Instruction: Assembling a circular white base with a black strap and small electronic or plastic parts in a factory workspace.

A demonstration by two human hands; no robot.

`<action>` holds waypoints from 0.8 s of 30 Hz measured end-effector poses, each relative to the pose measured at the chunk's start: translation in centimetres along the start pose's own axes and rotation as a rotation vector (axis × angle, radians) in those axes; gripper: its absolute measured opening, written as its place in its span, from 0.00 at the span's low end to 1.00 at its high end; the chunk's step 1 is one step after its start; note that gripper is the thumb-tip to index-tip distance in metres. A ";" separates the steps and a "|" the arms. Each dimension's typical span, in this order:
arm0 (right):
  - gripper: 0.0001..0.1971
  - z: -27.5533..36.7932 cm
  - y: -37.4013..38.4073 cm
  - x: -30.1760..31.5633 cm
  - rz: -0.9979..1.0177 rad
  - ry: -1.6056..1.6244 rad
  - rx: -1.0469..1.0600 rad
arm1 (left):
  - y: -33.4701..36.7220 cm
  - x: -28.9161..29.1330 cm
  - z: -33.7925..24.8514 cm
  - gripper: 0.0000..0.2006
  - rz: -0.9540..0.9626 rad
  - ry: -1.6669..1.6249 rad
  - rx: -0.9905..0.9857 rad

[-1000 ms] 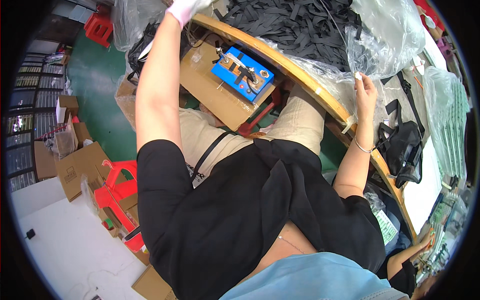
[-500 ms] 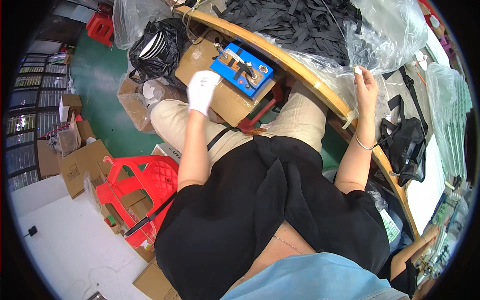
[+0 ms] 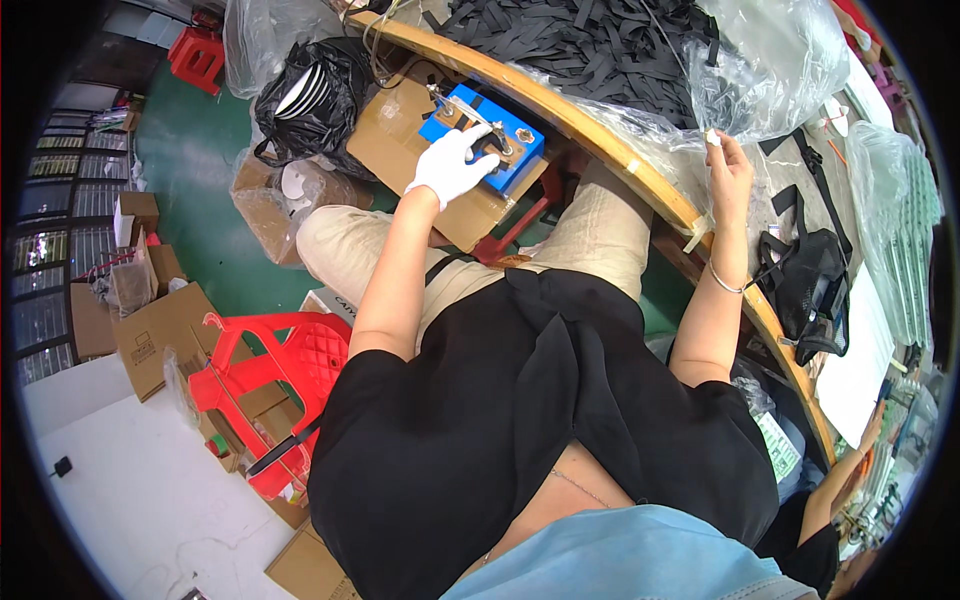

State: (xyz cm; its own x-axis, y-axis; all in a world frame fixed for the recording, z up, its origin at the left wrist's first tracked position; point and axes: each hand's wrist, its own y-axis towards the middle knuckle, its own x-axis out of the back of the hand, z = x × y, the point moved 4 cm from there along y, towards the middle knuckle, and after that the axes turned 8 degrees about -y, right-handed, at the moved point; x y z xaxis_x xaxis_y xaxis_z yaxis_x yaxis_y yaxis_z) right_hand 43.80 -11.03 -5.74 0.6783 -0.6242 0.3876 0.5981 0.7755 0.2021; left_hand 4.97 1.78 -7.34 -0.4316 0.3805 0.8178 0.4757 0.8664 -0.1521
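My left hand (image 3: pixel 450 168), in a white glove, is over the near side of a blue box-shaped device (image 3: pixel 512 183) with metal fittings and a dark lever-like part on top. Its thumb and index finger are apart beside that dark part; contact cannot be made out. The device sits on a brown cardboard box (image 3: pixel 385 130) in front of my knees. Above the wooden table edge, my bare right hand (image 3: pixel 731 175) is raised with its fingertips pinched together. A small white piece (image 3: pixel 712 137) shows at those fingertips, too small to name.
Black strips (image 3: pixel 590 60) lie heaped on the table behind its wooden rim (image 3: pixel 600 140), beside clear plastic (image 3: pixel 780 70). A black mesh bag (image 3: pixel 805 285) lies at right. Left are a black plastic bag (image 3: pixel 320 100), a red chair (image 3: pixel 290 360) and cartons (image 3: pixel 165 335). Another person's arm (image 3: pixel 830 490) shows lower right.
My left hand has moved right and slightly down, from beside the device to over its top, its fingers spreading. My right hand stays nearly still. The other person's arm at lower right has moved up.
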 end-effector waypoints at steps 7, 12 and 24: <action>0.14 0.2 0.0 0.0 0.013 -0.008 -0.022 | 0.0 -2.1 3.1 0.13 -0.259 -0.323 -0.035; 0.15 -0.3 0.0 0.1 0.014 -0.001 -0.014 | -0.9 -2.1 3.6 0.09 -0.363 -0.245 0.005; 0.14 -0.3 0.2 -0.1 0.020 0.083 0.020 | 1.2 16.7 -7.6 0.12 -1.340 -0.665 -0.543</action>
State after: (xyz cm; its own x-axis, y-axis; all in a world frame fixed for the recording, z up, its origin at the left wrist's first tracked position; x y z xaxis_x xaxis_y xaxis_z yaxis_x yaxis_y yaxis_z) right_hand 43.96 -10.87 -6.03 0.7238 -0.6134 0.3160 0.5758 0.7893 0.2132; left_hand 4.16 6.72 10.35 -0.9183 -0.3363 -0.2088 -0.3656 0.5180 0.7733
